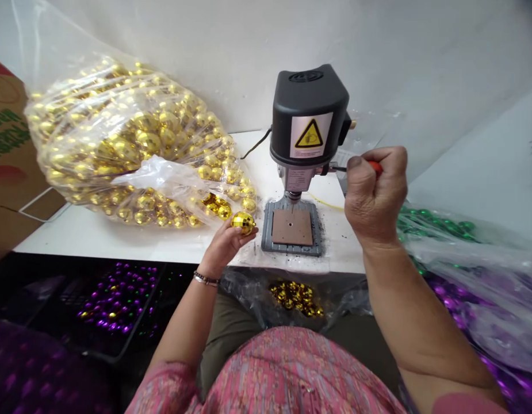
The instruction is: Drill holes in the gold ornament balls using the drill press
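My left hand (pixel 226 241) pinches a faceted gold ball (pixel 242 222) just left of the small bench drill press (pixel 307 123). The ball sits above the table edge, a little left of the drill's grey base with its brown pad (pixel 292 226). My right hand (pixel 375 192) is closed in a fist round the drill's red-tipped feed lever (pixel 377 167) on the machine's right side. The chuck (pixel 293 196) is raised above the pad, with nothing under it.
A large clear bag of gold balls (pixel 127 144) lies on the white table (pixel 102 238) at the left. A smaller bag of gold balls (pixel 297 294) rests in my lap. Bags of green balls (pixel 438 224) and purple balls (pixel 498 322) lie at the right; a crate of purple balls (pixel 114 296) sits lower left.
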`<state>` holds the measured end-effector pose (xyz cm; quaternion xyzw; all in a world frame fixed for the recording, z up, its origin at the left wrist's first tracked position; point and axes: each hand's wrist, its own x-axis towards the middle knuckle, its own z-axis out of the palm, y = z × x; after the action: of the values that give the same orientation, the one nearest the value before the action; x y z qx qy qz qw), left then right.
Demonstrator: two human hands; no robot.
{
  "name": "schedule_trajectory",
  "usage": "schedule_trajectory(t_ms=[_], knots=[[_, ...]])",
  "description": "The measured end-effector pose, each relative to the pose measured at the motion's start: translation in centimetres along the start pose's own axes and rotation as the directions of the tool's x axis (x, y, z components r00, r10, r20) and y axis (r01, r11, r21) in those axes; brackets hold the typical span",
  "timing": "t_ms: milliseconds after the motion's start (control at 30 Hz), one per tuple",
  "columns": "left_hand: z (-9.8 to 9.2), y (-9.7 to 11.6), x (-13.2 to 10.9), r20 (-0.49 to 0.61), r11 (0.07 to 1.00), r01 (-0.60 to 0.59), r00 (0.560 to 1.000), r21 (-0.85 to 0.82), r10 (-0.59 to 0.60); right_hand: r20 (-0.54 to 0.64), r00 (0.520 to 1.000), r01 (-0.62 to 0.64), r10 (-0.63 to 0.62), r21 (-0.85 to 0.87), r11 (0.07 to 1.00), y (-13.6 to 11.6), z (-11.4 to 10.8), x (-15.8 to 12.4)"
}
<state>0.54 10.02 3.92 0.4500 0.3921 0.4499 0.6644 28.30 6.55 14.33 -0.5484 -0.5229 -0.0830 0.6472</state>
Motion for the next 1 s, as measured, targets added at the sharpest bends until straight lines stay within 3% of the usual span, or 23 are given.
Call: schedule_trajectory(t_ms=[67, 167, 233, 333, 433, 567, 767, 1000], knots=[[1.6, -1.1, 0.6, 0.017, 0.99, 0.108, 0.994, -0.085, -0.107, 0.011, 1.0, -0.008, 0.008, -0.002, 1.0, -0.2, 0.0, 0.0], [3.5, -2.2, 2.0, -0.051, 0.986, 0.159, 0.986, 0.045, -0.157, 0.053, 0.998, -0.023, 0.024, -0.029, 0.999, -0.4, -0.1, 0.4], [4.4, -2.6, 3.0, -0.078, 0.969, 0.12, 0.991, 0.216, -0.106, 0.093, 0.994, -0.047, 0.052, -0.053, 0.997, -0.8, -0.1, 1.1], [5.1, -2.7, 4.1, -0.014, 0.913, 0.013, 1.0, 0.409, -0.008, 0.117, 0.986, -0.11, 0.122, -0.102, 0.989, -1.6, 0.3, 3.2], [5.3, -2.7, 5.0, 0.04, 0.86, -0.045, 0.999, 0.509, 0.029, 0.102, 0.973, -0.191, 0.209, -0.164, 0.968, -2.2, 1.0, 6.0], [5.4, -3.0, 5.7, 0.022, 0.806, -0.028, 1.0, 0.591, 0.018, 0.155, 0.941, -0.267, 0.302, -0.213, 0.94, -2.2, 2.0, 8.8], [5.7, -3.2, 6.5, 0.041, 0.684, -0.057, 0.998, 0.727, 0.039, 0.18, 0.932, -0.277, 0.314, -0.202, 0.939, -1.9, 2.5, 9.3], [6.6, -3.0, 7.0, 0.138, 0.545, -0.189, 0.981, 0.817, 0.133, 0.187, 0.914, -0.294, 0.36, -0.306, 0.905, -2.1, 2.6, 9.5]])
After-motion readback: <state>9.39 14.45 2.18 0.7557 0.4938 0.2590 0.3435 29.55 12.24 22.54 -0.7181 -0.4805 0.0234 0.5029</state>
